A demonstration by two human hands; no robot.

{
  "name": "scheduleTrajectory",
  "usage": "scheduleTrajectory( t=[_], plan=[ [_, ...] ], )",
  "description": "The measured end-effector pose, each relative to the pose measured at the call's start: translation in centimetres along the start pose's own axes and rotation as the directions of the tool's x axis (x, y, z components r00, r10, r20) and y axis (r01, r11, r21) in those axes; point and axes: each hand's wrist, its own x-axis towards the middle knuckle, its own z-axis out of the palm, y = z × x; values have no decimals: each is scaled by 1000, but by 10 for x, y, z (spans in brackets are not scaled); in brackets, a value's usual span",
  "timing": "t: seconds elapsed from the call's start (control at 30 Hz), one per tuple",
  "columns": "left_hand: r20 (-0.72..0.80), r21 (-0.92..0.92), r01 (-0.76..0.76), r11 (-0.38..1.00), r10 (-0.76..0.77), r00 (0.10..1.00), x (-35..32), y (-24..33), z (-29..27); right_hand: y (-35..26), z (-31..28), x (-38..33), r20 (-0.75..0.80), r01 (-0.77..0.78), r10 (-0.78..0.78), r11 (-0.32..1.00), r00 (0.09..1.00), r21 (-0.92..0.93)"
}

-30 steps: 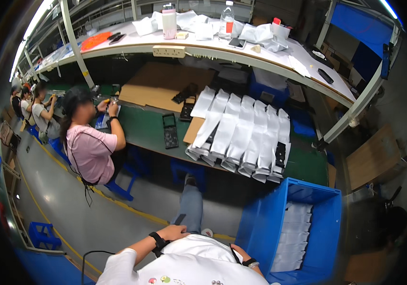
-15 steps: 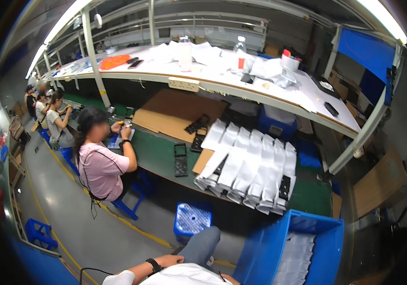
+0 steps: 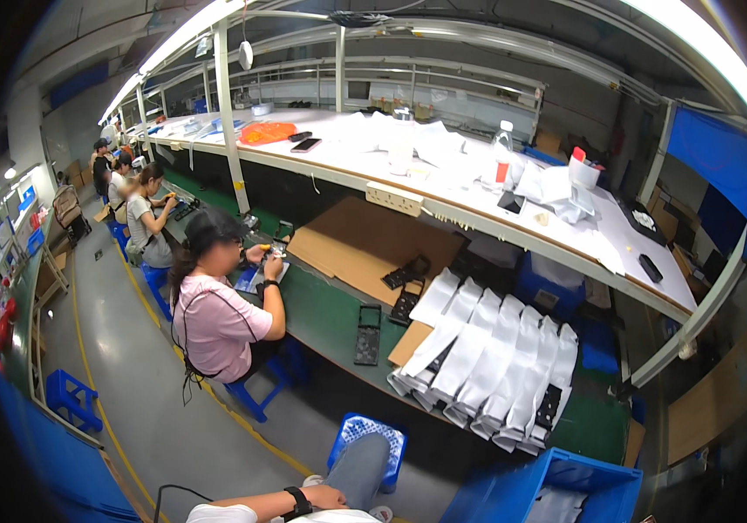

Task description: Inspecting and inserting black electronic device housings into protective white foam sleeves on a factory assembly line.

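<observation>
My left hand (image 3: 328,498), a black band on its wrist, rests against my jean-clad thigh (image 3: 362,466) at the lower edge. Its fingertips turn out of sight, and I see nothing held in it. My right hand is out of the picture. Close to my leg is a blue plastic stool (image 3: 391,436). To the right stands a blue bin (image 3: 596,479) with silvery-white packages (image 3: 555,506) inside. On the green bench (image 3: 325,305) lie rows of white pouches (image 3: 487,353), some with black parts showing, and a black frame-like part (image 3: 367,335) lies to their left.
A seated co-worker in a pink shirt (image 3: 216,322) handles small parts at the bench. More people sit farther along. Cardboard (image 3: 360,240) lies under the shelf (image 3: 469,218), which carries bottles, phones and white wrapping. Another blue stool (image 3: 72,401) stands at left.
The view has tilted up and leftward, so the bench and bin sit lower and farther right. My left hand still lies at my thigh; the sliver of my right hand has left the picture.
</observation>
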Motion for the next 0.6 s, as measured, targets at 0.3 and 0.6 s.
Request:
scheduleTrajectory(
  t=[0.3, 0.6],
  plan=[
    [-73, -178, 106, 978, -121, 990, 4, -57, -61, -29, -33, 44, -4, 9, -9, 996, 1000, -88],
    [27, -325, -101, 940, 116, 993, 84, -170, -132, -74, -66, 149, -57, -249, 243, 935, 968, -251]
  ],
)
